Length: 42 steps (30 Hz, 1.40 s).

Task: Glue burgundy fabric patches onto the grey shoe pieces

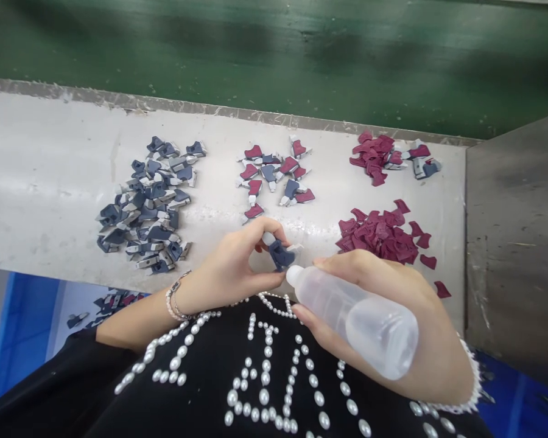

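Observation:
Between the thumb and fingers of my left hand (235,261) is a small dark blue and grey plastic part (281,253), held over the near edge of the white work surface. My right hand (393,292) is wrapped round a translucent squeeze bottle (347,310) partly filled with clear liquid. The bottle lies tilted, its white tip touching or very close to the blue part; I cannot tell which. Just beyond my left hand lies a loose group of grey parts, several with maroon pieces on them (254,187).
A big heap of blue and grey parts (148,210) lies at left. Two piles of maroon pieces, a far one (372,155) and a near one (379,237), lie at right. Behind runs a green belt (274,61); a metal panel (516,243) stands at right. Blue bins show below.

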### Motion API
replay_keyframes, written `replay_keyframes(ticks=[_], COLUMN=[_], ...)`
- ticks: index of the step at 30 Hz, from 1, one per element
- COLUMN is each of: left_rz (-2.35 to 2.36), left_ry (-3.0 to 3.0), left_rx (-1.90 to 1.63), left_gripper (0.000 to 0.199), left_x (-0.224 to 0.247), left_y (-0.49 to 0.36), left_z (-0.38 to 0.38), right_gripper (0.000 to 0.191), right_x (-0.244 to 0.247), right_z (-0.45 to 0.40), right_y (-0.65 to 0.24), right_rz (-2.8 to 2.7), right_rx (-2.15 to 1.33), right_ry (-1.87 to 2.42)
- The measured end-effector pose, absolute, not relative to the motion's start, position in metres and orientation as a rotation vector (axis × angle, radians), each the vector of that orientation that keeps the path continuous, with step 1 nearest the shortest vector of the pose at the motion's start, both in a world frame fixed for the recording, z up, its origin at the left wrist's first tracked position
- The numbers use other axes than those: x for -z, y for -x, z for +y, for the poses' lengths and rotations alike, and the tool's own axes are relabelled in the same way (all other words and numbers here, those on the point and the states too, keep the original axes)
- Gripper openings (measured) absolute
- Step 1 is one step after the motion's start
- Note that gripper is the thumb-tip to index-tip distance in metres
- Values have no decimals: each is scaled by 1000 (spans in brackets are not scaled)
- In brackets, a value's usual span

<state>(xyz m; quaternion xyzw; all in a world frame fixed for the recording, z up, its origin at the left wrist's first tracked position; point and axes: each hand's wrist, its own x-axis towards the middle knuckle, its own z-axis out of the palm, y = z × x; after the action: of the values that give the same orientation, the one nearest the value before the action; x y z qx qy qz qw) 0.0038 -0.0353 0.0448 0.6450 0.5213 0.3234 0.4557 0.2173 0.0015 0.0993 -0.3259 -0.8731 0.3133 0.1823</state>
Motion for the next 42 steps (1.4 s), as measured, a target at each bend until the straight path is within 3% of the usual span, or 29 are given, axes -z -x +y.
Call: replay_keyframes(ticks=[15,42], left_rz=[1266,1427], left_ry=[-1671,-1724], left_rx=[-741,-772], left_gripper=[35,37], left_x=[-47,-42], left_y=[-3,-3], left_z=[-36,-36], right_gripper=[27,16], right_x=[-101,-105], right_z=[3,4], right_y=[-216,-214], right_rz=[-2437,-2448], right_rx=[-909,-933], right_ry=[939,1002])
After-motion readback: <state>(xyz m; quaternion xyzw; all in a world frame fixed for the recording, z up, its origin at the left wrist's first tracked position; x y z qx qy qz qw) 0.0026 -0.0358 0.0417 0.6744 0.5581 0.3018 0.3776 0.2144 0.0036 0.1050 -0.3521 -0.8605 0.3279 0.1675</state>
